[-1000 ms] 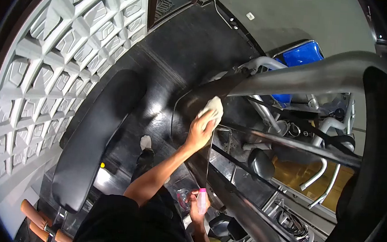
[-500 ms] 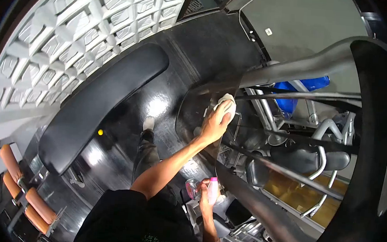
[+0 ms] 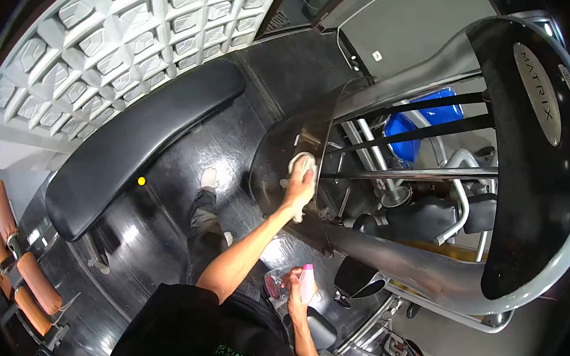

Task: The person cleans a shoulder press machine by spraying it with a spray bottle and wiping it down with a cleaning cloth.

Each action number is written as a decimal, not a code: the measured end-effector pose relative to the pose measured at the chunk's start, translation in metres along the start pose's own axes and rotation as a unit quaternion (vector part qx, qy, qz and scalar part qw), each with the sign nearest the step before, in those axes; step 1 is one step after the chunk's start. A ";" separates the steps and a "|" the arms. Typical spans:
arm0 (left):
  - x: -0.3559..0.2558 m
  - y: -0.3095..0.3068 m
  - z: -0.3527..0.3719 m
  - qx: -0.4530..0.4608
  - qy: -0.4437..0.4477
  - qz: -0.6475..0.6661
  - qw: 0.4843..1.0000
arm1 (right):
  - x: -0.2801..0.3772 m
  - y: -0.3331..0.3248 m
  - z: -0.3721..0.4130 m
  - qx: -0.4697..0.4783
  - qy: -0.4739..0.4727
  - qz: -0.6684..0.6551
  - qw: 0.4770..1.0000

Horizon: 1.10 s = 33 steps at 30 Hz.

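My left hand (image 3: 301, 184) is closed on a whitish cloth (image 3: 306, 158), pressed against the dark translucent panel (image 3: 280, 151) of the machine marked MATRIX. A loose end of the cloth hangs below the palm. Lower down and nearer my body, my right hand (image 3: 297, 301) wraps round a pale bottle with a pink top (image 3: 307, 281). Beside the bottle, on its left, is a clear object with pink in it (image 3: 275, 284); whether my fingers hold it too is unclear.
A long black padded bench (image 3: 147, 140) runs along the white patterned wall (image 3: 136, 26). On the dark floor lies a small yellow ball (image 3: 141, 181). Orange-brown padded rollers (image 3: 39, 282) are at lower left. Machine bars (image 3: 426, 176) and a blue object (image 3: 402, 134) stand to the right.
My left hand and the cloth have moved down and left over the panel. The view has shifted, bringing the MATRIX label into sight. My right hand still holds the bottle.
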<state>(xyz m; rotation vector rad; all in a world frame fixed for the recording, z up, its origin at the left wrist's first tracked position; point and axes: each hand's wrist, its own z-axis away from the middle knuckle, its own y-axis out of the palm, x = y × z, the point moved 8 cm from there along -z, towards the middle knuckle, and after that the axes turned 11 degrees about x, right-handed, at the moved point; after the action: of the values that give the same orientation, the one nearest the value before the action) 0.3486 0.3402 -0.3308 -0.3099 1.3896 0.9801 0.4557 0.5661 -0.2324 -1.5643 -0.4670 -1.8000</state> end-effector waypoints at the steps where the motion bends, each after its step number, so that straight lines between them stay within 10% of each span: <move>1: -0.020 0.003 0.002 -0.011 0.071 -0.009 0.997 | 0.003 0.002 0.002 0.005 -0.003 0.000 1.000; 7: 0.035 -0.004 0.044 -0.130 0.134 -0.173 0.967 | 0.018 0.003 0.010 0.028 -0.014 0.021 0.999; 10: 0.136 -0.015 0.058 -0.065 -0.205 -0.107 0.971 | 0.019 -0.003 0.013 0.007 0.003 0.015 1.000; 20: -0.022 0.015 0.067 -0.029 0.158 -0.110 0.981 | 0.018 -0.019 -0.006 -0.020 0.034 0.028 0.999; 25: 0.068 -0.006 0.049 -0.038 -0.101 -0.129 0.986 | 0.023 -0.010 -0.017 0.001 0.043 0.092 0.995; 33: -0.024 0.020 0.063 0.047 0.124 -0.054 0.990 | 0.023 -0.006 -0.023 0.011 0.015 0.057 0.998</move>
<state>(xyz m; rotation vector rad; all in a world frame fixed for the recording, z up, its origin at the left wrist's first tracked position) 0.3798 0.3872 -0.2885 -0.4432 1.6217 0.8026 0.4347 0.5486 -0.2144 -1.5165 -0.3746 -1.7246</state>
